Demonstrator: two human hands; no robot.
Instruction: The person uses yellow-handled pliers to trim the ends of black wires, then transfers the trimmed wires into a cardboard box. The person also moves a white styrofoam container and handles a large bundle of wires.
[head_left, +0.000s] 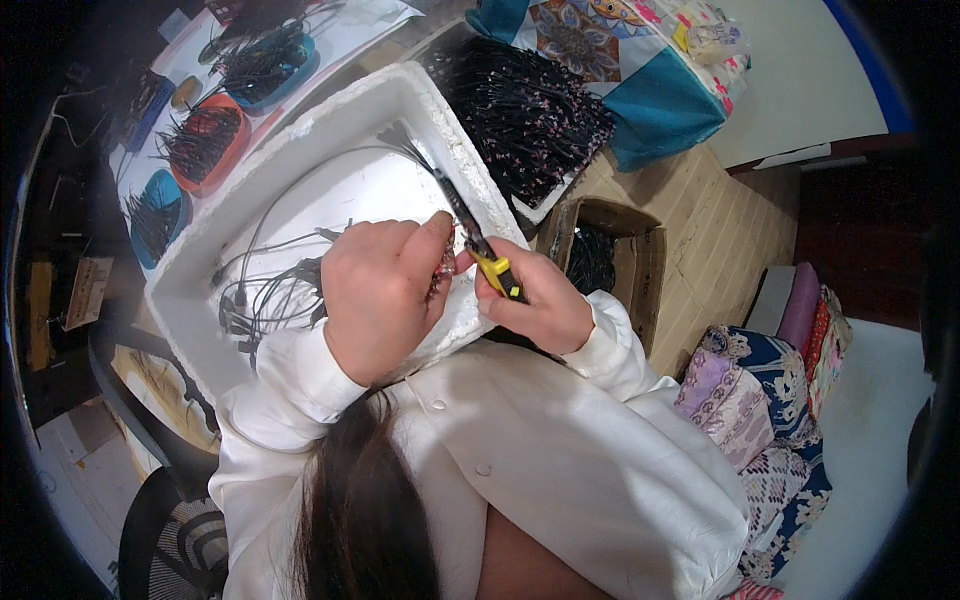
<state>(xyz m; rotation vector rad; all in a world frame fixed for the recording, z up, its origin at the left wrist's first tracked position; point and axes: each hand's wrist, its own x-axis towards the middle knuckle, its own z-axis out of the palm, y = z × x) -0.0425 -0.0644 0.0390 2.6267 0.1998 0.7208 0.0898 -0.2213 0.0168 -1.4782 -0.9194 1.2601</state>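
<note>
My right hand (534, 300) is closed around a yellow-and-black hand tool (504, 276), its exact kind partly hidden by the fingers. From beside the tool a dark bundle of thin cables (457, 202) runs up along the box wall, its ends fanned out. My left hand (384, 285) pinches small wire ends with red and copper-coloured parts (444, 268), close to the right fingertips. Both hands are over the near right side of a white foam box (360, 176). Loose black cables with connectors (262, 300) lie inside it, partly behind my left hand.
Beyond the box, a heap of black wires with reddish tips (525, 120) fills another container. Wires also fill a blue bowl (304, 71), an orange bowl (238, 139) and a smaller blue bowl (180, 199). A cardboard box (649, 262) stands right; folded fabrics (757, 405) lie lower right.
</note>
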